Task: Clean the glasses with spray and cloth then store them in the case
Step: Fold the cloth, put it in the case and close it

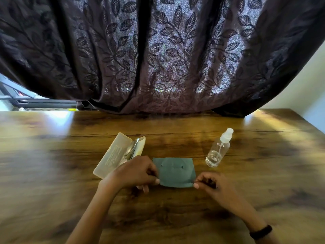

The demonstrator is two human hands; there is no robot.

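pinching the cloth point(174, 172) by its near corners, left hand point(135, 170) and right hand point(212, 184) fingers closed on it; glasses point(131, 150) sit in the open case point(112, 155). a careless reach could topple the spray bottle point(218, 150) nearby.

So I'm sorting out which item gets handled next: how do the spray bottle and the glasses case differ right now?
The spray bottle is clear, standing upright and capped; the glasses case is cream-coloured, lying flat with its lid open. The bottle holds a little clear liquid; the case holds the glasses. The bottle stands right of the cloth, the case left. Both rest untouched on the table.
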